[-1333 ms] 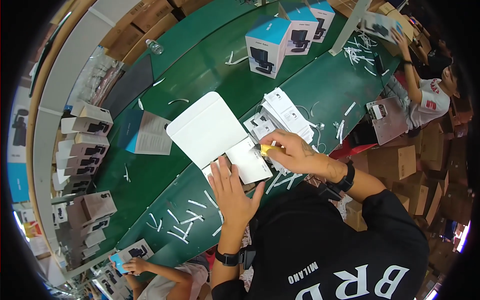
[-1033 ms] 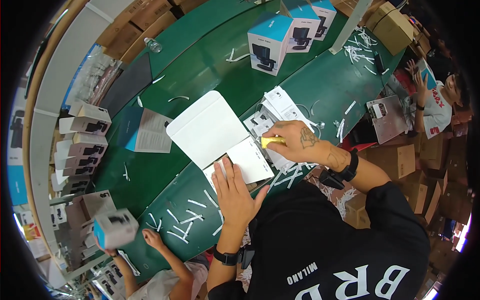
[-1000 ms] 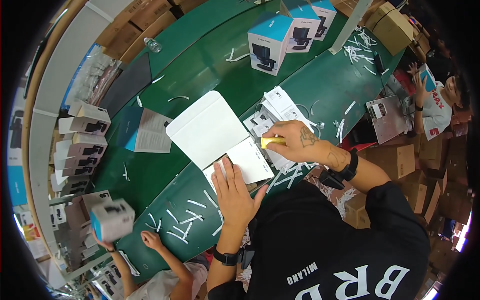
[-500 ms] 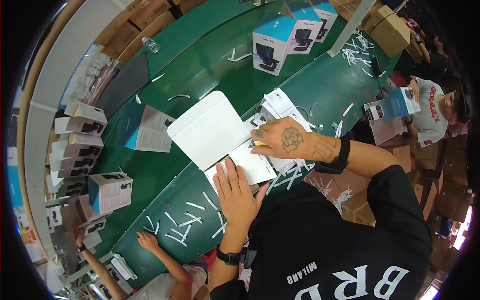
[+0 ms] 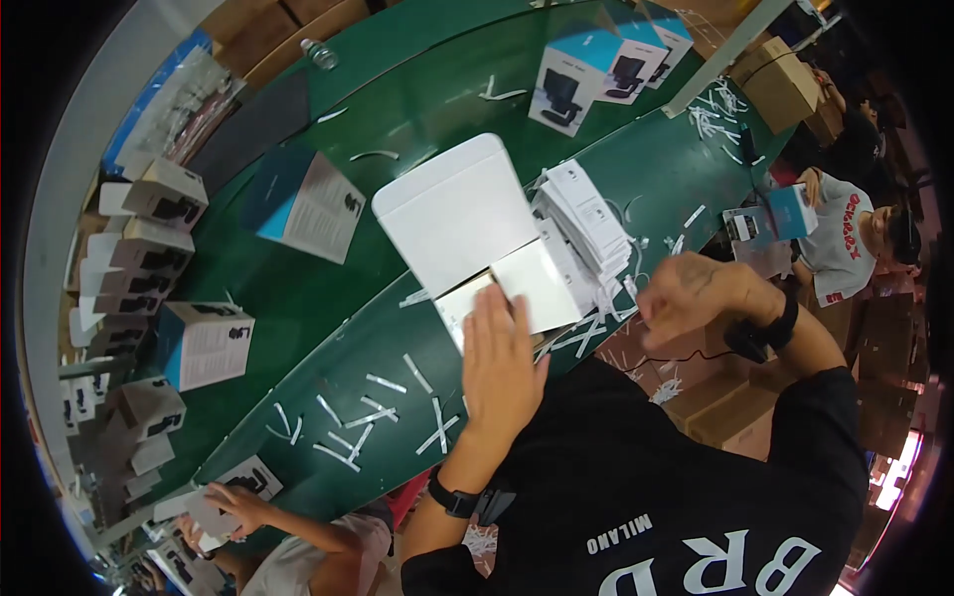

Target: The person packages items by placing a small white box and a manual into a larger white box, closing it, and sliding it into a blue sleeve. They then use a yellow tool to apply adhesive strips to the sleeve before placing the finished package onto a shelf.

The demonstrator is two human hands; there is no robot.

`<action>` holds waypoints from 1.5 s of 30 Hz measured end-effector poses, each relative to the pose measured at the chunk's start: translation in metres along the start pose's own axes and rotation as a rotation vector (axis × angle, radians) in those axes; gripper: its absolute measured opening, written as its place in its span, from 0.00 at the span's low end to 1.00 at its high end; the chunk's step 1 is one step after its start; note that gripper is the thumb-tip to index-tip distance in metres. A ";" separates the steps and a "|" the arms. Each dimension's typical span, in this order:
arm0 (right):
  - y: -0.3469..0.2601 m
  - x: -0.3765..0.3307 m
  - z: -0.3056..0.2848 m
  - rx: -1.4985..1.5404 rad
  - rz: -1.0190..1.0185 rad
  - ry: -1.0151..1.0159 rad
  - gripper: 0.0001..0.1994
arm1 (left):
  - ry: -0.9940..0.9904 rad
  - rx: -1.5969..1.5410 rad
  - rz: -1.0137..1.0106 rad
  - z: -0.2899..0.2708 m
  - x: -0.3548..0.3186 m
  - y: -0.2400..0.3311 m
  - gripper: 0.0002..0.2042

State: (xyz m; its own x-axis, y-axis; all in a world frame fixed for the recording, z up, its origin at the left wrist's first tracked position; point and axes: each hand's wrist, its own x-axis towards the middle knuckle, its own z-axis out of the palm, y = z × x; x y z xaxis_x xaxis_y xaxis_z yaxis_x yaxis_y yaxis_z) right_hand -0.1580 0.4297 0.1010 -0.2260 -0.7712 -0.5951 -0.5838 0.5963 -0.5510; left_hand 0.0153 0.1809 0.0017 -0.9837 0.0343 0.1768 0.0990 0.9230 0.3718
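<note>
My left hand (image 5: 502, 348) lay flat, fingers together, on the near edge of the open white box (image 5: 472, 223) on the green table (image 5: 328, 318), my right hand (image 5: 701, 298) lifted clear beside the white leaflet stack (image 5: 586, 219), seemingly curled, blurred, grip unclear.

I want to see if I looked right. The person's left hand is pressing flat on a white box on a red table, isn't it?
Nearly. The table is green, not red, as the head view shows. The rest holds: the left hand lies flat, fingers stretched out, on the white box on that table.
</note>
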 end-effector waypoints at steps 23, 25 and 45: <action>-0.083 0.172 0.054 0.356 -0.146 0.705 0.05 | 0.228 0.032 0.405 0.030 -0.020 -0.019 0.20; -0.085 0.174 0.060 0.122 -0.226 0.787 0.05 | 0.194 -0.013 0.388 0.038 -0.023 -0.019 0.20; -0.103 0.179 0.066 0.068 -0.467 0.937 0.07 | 0.081 0.015 0.358 0.030 -0.035 -0.021 0.16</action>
State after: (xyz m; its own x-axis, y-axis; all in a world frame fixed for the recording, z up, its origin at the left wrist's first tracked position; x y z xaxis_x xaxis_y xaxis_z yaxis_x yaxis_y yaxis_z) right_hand -0.0869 0.2445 0.0125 -0.5197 -0.7745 0.3607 -0.7304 0.1837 -0.6578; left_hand 0.0436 0.1717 -0.0395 -0.8721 0.3262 0.3647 0.4319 0.8635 0.2603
